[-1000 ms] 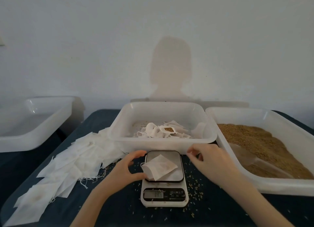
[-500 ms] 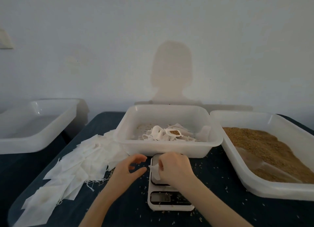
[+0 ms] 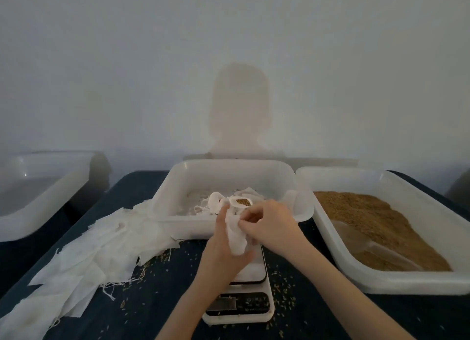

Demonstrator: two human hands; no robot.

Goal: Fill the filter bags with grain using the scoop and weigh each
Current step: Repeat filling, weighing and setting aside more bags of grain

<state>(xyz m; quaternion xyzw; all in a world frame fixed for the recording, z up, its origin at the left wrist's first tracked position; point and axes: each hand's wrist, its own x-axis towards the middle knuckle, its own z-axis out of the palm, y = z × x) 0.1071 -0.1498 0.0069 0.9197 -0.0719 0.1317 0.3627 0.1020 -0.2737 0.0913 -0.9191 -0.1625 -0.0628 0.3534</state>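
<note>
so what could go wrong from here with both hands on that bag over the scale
1. The filter bag, pinched by the left hand and right hand, looks thin and could tear while being opened.
2. The scoop lies half buried in the grain tray; grain may spill onto the scale.

empty white tub [image 3: 43, 194] far left; pale wall [image 3: 127, 72] with head-shaped shadow [image 3: 240, 110]; dark tablecloth [image 3: 157, 301]
</note>
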